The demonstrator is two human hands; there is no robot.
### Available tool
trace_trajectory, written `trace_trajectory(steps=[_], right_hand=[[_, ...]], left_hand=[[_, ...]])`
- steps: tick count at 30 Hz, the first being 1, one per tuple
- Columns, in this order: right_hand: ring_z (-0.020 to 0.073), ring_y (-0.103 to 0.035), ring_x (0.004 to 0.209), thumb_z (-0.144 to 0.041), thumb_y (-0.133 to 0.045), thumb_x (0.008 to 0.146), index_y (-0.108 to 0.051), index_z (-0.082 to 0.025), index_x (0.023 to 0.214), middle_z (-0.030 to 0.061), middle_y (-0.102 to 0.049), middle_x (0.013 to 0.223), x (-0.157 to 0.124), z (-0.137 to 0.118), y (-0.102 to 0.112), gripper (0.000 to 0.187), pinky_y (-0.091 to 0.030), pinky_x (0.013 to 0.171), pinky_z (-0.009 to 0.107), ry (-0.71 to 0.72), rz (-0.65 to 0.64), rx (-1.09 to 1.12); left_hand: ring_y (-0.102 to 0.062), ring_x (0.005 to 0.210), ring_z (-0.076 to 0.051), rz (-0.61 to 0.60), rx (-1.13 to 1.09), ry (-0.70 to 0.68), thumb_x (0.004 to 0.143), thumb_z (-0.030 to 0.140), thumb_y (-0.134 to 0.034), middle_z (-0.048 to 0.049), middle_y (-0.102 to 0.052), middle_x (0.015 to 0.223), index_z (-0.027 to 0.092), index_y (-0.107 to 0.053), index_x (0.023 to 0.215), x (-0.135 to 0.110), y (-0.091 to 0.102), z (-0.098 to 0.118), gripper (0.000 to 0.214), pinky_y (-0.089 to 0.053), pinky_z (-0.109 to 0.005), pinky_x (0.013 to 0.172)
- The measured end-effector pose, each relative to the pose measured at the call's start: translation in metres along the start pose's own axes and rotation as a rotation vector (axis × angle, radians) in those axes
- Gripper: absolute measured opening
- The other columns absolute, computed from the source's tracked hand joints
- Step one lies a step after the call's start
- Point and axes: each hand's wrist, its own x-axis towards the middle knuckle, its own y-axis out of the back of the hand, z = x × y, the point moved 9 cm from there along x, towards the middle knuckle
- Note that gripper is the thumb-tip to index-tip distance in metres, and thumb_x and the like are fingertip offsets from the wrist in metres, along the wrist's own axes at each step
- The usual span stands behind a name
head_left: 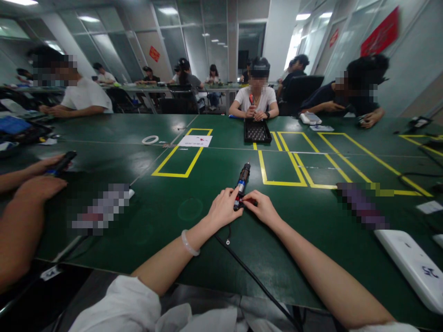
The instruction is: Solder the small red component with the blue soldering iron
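Observation:
An electric screwdriver [244, 173] with a black body and a blue and silver label lies on the green table, its thin tip pointing away from me. My left hand [224, 205] is closed over its near half, fingers along the label. At a red part on its near end, the fingertips of my right hand [261, 205] are pinched together. Whether they grip that part or something small is hidden. A black cord [256, 276] runs from below my left hand to the table's near edge, with a small ring-shaped piece on it.
Yellow tape outlines [282, 183] mark the green table [194, 249]. A white sheet [195, 140] and a tape ring [150, 139] lie ahead left. Opposite, a person sits behind a black tray [257, 131]. A white power bank [408, 265] is at right, a co-worker's hands [41, 180] at left.

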Motion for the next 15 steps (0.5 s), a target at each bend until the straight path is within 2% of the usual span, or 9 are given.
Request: trace_trajectory(steps=[6, 10, 15], right_hand=[[0.015, -0.06, 0.065, -0.023, -0.059, 0.085, -0.065, -0.018, 0.084, 0.0025, -0.066, 0.075, -0.0018, 0.0003, 0.0062, 0.008, -0.046, 0.062, 0.024, -0.063, 0.052, 0.0], [0.0151, -0.059, 0.062, -0.027, -0.056, 0.086, -0.062, -0.018, 0.08, 0.0011, -0.065, 0.069, -0.0038, -0.0027, 0.0067, 0.012, -0.044, 0.059, 0.024, -0.082, 0.051, 0.012], [0.0144, -0.059, 0.065, -0.026, -0.054, 0.087, -0.061, -0.018, 0.086, 0.0006, -0.065, 0.073, -0.0047, -0.004, -0.0011, 0.011, -0.044, 0.063, 0.024, -0.062, 0.011, 0.074]], left_hand=[[-0.051, 0.101, -0.025, 0.023, 0.051, -0.003, 0.083, 0.047, -0.055, -0.0102, -0.052, 0.115, 0.022, -0.036, 0.141, 0.0011, -0.0002, 0.0002, 0.066, -0.045, -0.035, 0.084], [-0.052, 0.095, -0.024, 0.057, 0.085, 0.032, 0.088, 0.053, -0.048, -0.0099, -0.052, 0.108, 0.023, -0.04, 0.138, 0.0035, 0.0018, -0.0029, 0.059, -0.043, -0.035, 0.081], [-0.051, 0.093, -0.024, 0.05, 0.114, 0.05, 0.089, 0.05, -0.048, -0.0097, -0.051, 0.107, 0.026, -0.039, 0.14, 0.0066, 0.0008, -0.008, 0.056, -0.044, -0.033, 0.077]])
